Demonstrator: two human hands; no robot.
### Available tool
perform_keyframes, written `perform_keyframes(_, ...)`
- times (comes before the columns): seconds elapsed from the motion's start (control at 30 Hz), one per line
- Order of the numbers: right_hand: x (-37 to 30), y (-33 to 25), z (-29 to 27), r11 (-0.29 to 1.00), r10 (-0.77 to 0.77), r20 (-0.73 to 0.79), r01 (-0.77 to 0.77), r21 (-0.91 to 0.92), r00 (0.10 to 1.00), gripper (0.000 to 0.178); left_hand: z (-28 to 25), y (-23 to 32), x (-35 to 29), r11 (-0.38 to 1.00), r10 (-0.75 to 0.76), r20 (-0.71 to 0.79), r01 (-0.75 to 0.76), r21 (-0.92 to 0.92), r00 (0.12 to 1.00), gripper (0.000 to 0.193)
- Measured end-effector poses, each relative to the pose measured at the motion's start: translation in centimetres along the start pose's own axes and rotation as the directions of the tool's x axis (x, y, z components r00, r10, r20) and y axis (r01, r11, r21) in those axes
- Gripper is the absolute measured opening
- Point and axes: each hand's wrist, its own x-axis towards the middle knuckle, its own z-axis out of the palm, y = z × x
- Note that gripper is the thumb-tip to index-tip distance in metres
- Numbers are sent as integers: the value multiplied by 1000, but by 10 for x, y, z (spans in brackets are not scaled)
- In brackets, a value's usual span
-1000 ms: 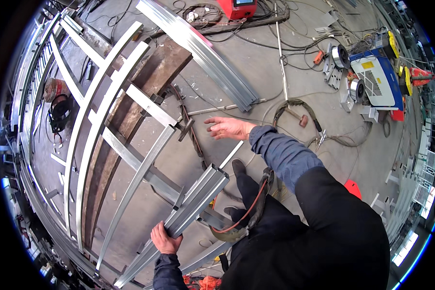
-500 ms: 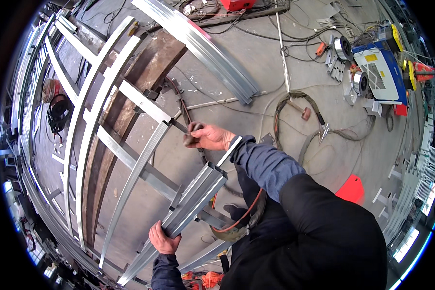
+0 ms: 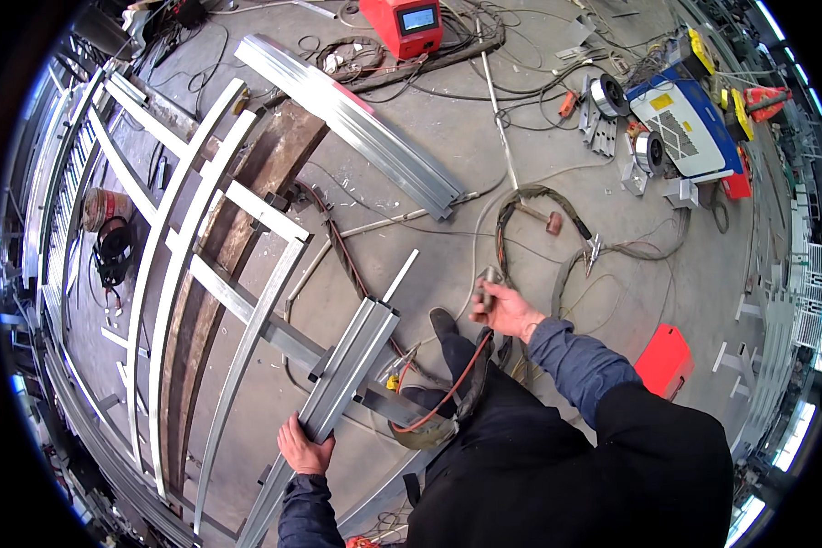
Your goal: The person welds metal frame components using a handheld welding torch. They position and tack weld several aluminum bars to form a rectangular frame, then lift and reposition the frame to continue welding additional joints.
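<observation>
My left hand [image 3: 305, 446] grips the near edge of a bundle of galvanized steel channels [image 3: 352, 352], its fingers laid over the metal and its thumb at the side. The bundle runs from the lower left up to the middle, across a flat steel bar [image 3: 292, 345]. Out over the floor, right of the bundle and touching none of the frame, is my right hand [image 3: 507, 310]. Its fingers are closed round a small grey-brown object [image 3: 489, 279], too blurred to name. Left of the bundle, curved steel rails [image 3: 237, 393] cross the straight bars.
A rusty beam [image 3: 279, 151] lies under the rails. More steel profiles [image 3: 356, 128] rest on the floor behind. A hammer [image 3: 552, 222] lies by coiled cable [image 3: 500, 228]. Red [image 3: 404, 26] and blue-white machines [image 3: 685, 123] stand farther off. A red panel [image 3: 664, 363] is at right.
My right hand has moved right and toward me, away from the curved rail's end, still holding the small object. My left hand stays on the channels. The view has shifted.
</observation>
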Motion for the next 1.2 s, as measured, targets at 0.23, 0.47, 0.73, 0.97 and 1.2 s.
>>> perform_keyframes(0.23, 66, 58, 97, 937, -292, -41, 277, -215, 956, 24, -1, 1, -4, 1000, -23, 14, 23, 13, 1000, 93)
perform_keyframes(0.47, 90, 73, 121, 931, -271, 10, 264, -252, 963, 23, 1, 2, -7, 1000, 11, -17, -11, 4, 1000, 93)
perform_keyframes(0.73, 99, 66, 117, 842, -318, 85, 322, -432, 944, 19, -2, 5, -8, 1000, -24, 6, 24, -10, 1000, 93)
perform_keyframes(0.97, 100, 65, 149, 738, -430, -26, 334, -587, 903, 16, -4, 9, -6, 1000, -8, -19, 8, -13, 1000, 92)
perform_keyframes(1.2, 97, 64, 137, 804, -356, 103, 360, -473, 929, 14, 0, 4, -10, 1000, -7, -24, 7, -10, 1000, 93)
